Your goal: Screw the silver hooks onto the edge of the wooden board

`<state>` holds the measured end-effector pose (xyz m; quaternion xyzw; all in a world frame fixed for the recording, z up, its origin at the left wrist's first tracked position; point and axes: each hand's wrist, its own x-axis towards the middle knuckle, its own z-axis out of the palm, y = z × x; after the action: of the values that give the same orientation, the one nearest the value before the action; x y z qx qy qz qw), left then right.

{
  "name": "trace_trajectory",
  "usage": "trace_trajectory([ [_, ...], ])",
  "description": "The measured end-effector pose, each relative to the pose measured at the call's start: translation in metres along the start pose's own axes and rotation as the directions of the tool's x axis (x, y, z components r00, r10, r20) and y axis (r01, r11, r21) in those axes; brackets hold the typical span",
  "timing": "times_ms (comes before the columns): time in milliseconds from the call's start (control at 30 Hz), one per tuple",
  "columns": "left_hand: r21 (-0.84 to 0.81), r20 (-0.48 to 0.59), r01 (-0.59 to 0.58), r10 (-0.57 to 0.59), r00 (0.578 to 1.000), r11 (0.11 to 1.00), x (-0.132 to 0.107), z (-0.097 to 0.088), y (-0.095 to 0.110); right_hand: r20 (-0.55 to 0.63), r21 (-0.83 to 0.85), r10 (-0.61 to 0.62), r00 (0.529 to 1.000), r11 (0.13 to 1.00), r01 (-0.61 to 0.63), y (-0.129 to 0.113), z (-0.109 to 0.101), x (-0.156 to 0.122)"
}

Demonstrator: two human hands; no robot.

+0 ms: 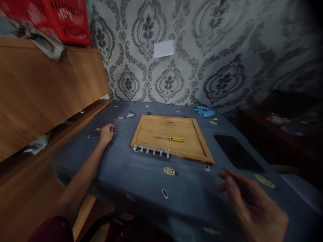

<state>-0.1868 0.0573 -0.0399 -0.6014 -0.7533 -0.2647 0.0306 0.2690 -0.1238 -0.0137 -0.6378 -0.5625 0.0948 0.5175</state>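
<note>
My left hand [107, 134] rests on the blue-grey tabletop left of a wooden panel [171, 126], its fingers curled into a loose fist; no object shows in it. Lower right, my right hand [252, 205] hovers above the table, fingers apart and holding nothing. The panel has a raised frame and lies flat. Across its middle lies a screwdriver [176, 138] with a yellow handle, tip pointing left. Several small metal pieces [154, 150] stand in a row along the panel's near left edge. Beyond my left hand sits another small metal piece [131, 114].
A flat black device [238, 153] lies right of the panel. At the back right is a crumpled blue cloth or glove [205, 111]. Wooden furniture [50, 94] with a red basket [73, 23] on top borders the left side. A patterned wall [169, 82] stands behind.
</note>
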Motion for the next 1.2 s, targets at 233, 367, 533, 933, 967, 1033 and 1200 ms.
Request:
trace_trajectory([
  [233,0.025,0.061,-0.005,0.004,0.998,1.0,0.003,-0.003,0.003,0.032,-0.02,0.094,0.995,0.995,-0.093,0.024,0.002,-0.022],
  [367,0.039,0.079,-0.01,0.007,0.997,0.999,0.006,-0.003,0.001,0.012,-0.059,0.085,0.996,0.995,-0.084,0.023,0.004,-0.024],
  [533,0.054,0.082,-0.013,0.009,0.997,0.998,0.007,-0.003,-0.002,0.02,-0.083,0.085,0.996,0.993,-0.083,0.024,0.004,-0.026],
  [933,-0.015,0.067,0.0,0.001,0.998,1.0,0.005,0.001,-0.007,0.079,-0.158,0.108,0.991,0.983,-0.095,0.027,0.004,-0.024],
  [967,-0.016,0.067,-0.001,0.002,0.998,1.0,0.004,0.001,-0.007,0.078,-0.152,0.113,0.991,0.983,-0.1,0.028,0.003,-0.025],
  [1033,-0.016,0.067,-0.005,0.006,0.998,1.0,0.003,0.002,-0.007,0.08,-0.132,0.119,0.99,0.985,-0.108,0.033,-0.001,-0.025],
  [1200,-0.008,0.077,-0.015,0.016,0.997,1.0,0.014,0.008,-0.003,0.202,-0.094,0.201,0.959,0.978,-0.185,0.044,-0.004,-0.016],
])
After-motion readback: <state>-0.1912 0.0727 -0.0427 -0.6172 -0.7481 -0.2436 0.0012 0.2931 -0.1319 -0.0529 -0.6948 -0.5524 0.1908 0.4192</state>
